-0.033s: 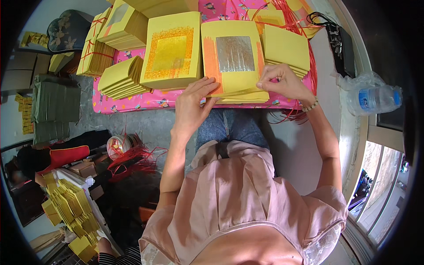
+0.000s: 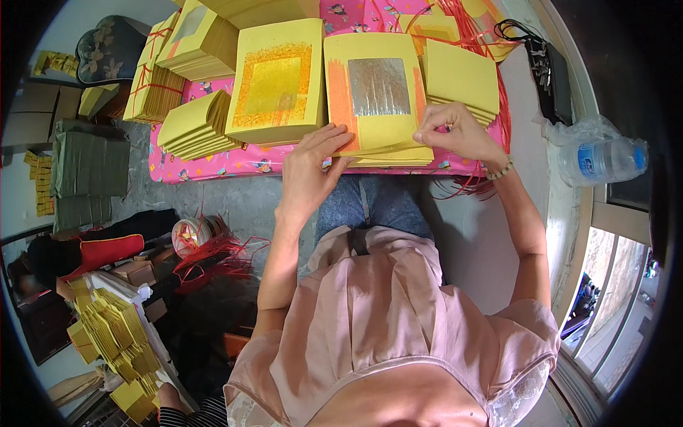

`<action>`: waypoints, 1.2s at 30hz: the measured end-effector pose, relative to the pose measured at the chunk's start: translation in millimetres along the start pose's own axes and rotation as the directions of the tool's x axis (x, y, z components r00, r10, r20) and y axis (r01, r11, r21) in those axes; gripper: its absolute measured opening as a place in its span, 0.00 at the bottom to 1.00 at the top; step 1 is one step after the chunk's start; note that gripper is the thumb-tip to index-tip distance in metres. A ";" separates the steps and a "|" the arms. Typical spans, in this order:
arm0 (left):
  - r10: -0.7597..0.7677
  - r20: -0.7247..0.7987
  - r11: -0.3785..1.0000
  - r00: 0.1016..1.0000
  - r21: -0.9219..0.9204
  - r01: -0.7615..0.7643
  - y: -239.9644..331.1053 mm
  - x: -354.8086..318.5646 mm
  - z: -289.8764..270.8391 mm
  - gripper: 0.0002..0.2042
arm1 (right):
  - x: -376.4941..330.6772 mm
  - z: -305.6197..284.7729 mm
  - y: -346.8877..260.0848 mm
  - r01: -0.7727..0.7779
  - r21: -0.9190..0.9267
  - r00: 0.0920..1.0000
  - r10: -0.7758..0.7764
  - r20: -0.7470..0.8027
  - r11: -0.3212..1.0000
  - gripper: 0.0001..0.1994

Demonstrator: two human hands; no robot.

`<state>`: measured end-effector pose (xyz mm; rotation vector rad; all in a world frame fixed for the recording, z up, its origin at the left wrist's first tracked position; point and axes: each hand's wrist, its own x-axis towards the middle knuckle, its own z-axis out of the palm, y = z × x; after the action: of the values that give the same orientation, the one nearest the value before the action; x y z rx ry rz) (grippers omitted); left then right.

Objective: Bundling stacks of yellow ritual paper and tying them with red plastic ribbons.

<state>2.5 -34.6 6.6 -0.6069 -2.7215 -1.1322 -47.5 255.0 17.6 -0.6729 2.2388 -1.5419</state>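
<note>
In front of me lies a stack of yellow paper (image 2: 388, 132) whose top sheet carries a silver foil square and orange stripes. My left hand (image 2: 311, 160) holds its near left corner, fingers on top and thumb at the near edge. At the near right, my right hand (image 2: 455, 132) pinches the edge of the paper between thumb and fingertips. A slight gap shows along the near edge beneath the upper paper. Just left stands a thick yellow stack (image 2: 277, 82) with a gold foil square in an orange border. A smaller fanned yellow pile (image 2: 462, 78) sits beyond my right hand.
Pink patterned cloth (image 2: 206, 165) covers the work surface. Folded yellow paper (image 2: 196, 128) and red-tied bundles (image 2: 156, 92) are at the left. Red strips (image 2: 466, 32) hang at the far right. A wrapped bottle (image 2: 597, 160) lies right. Another person (image 2: 107, 249) is at the lower left.
</note>
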 end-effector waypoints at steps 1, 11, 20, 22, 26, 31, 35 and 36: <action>-0.001 0.000 1.000 1.000 0.000 0.001 -0.1 -0.3 0.0 0.18 | 0.1 0.3 0.5 -0.001 0.000 1.000 0.001 0.001 1.000 0.10; 0.009 0.004 1.000 1.000 0.002 -0.009 1.1 -1.1 -1.6 0.20 | 1.0 0.1 1.2 0.012 0.006 1.000 -0.013 0.005 1.000 0.11; 0.041 -0.043 0.999 0.998 0.030 -0.039 2.7 1.2 -0.1 0.20 | 2.0 -1.1 0.6 -0.010 0.008 1.000 0.010 0.005 1.000 0.10; 0.057 -0.071 0.997 0.996 0.052 -0.053 5.6 4.1 1.9 0.18 | 1.5 -1.8 -0.5 -0.016 0.006 1.000 0.016 0.001 1.000 0.11; 0.101 -0.080 0.987 0.992 0.132 -0.090 10.1 9.9 3.1 0.11 | -3.1 -2.2 -9.1 -0.013 -0.023 1.000 0.013 0.000 1.000 0.10; 0.068 -0.018 0.979 0.998 0.194 -0.063 14.3 15.7 -4.3 0.08 | -10.2 8.7 -35.6 0.243 -0.431 0.950 -0.303 -0.075 0.869 0.12; 0.061 0.038 0.970 0.997 0.235 -0.069 19.8 21.9 -10.9 0.09 | -13.5 13.8 -36.0 0.193 -0.630 0.947 -0.311 -0.082 0.752 0.11; 0.054 0.054 0.972 0.997 0.228 -0.065 21.1 23.6 -11.2 0.10 | -10.5 11.6 -33.7 0.188 -0.609 0.944 -0.314 -0.105 0.771 0.09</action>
<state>-10.6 -21.6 34.7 -0.6827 -2.7974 -0.7831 -26.3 241.8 45.2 -1.0683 2.9255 -1.0154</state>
